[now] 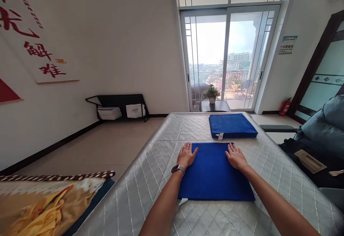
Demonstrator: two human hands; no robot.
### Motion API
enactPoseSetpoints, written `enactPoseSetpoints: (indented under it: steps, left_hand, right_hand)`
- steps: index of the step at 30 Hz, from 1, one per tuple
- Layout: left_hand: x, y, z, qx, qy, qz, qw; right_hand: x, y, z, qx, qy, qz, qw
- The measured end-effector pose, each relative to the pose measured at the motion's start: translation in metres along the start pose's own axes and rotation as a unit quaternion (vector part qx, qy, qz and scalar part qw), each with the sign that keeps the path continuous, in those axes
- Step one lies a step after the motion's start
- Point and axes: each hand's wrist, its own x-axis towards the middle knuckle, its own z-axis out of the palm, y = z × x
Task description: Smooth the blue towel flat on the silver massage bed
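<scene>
A folded blue towel lies flat before me on a silver quilted table cover, with a white tag at its near left corner. My left hand, a watch on its wrist, rests flat on the towel's far left edge, fingers stretched out. On the far right corner lies my right hand, also flat, with the thumb pointing inward. Just beyond sits a stack of folded blue towels, a white tag hanging from its near side. Neither hand grips anything.
A chair bearing a potted plant stands past the table's far edge. To the right are a dark bag and a bluish padded seat. At lower left, a patterned blanket carries a yellow cloth.
</scene>
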Motion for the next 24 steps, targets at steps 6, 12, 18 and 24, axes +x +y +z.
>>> enactPoseSetpoints:
  steps: [6,12,18,24]
  left_hand:
    - [0.001,-0.001,0.002,-0.003,0.007,0.007,1.000]
    - [0.002,0.003,0.003,0.014,0.000,0.008,1.000]
    - [0.004,0.012,-0.002,0.060,0.014,0.014,0.998]
    - [0.002,0.090,-0.003,0.021,0.056,0.127,0.990]
  right_hand:
    - [-0.024,0.007,0.010,0.005,-0.001,-0.015,1.000]
    - [-0.027,0.009,0.011,0.012,0.010,-0.014,1.000]
    - [-0.029,0.014,0.009,0.037,0.017,-0.011,0.999]
    - [-0.028,0.016,0.009,0.047,0.025,-0.009,0.999]
